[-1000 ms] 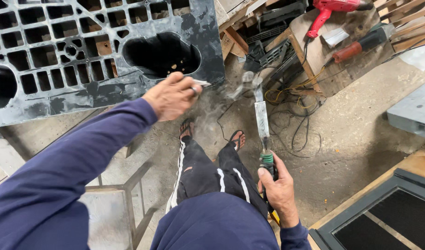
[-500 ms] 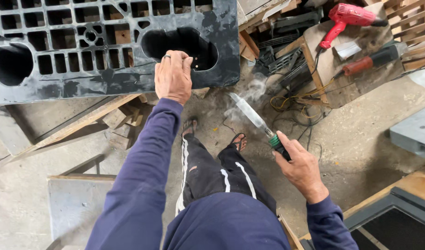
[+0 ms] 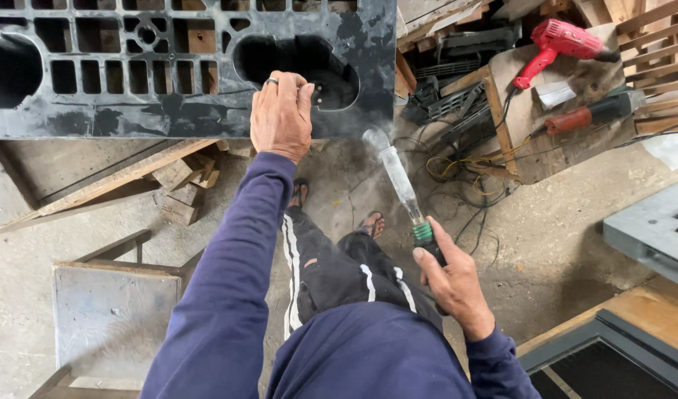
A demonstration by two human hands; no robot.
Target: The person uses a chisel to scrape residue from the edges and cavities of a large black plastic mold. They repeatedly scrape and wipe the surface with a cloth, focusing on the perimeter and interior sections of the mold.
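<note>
left hand point(image 3: 281, 114): palm down on black plastic pallet point(image 3: 169, 111), fingers point(image 3: 298, 85) curled over rim of its oval hole | right hand point(image 3: 453, 284): fingers wrapped tight round dark handle of heat tool point(image 3: 405, 192), metal nozzle angled up-left, tip just beside pallet's lower edge, smoke there | pallet lies across wooden beams point(image 3: 117, 177)

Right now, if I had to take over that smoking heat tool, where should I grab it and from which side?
Take the heat tool by its dark handle below the green collar, where the right hand grips it. Come from the rear, near the person's body: the long metal nozzle points away toward the black pallet and its tip gives off smoke, so it is probably hot.
</note>
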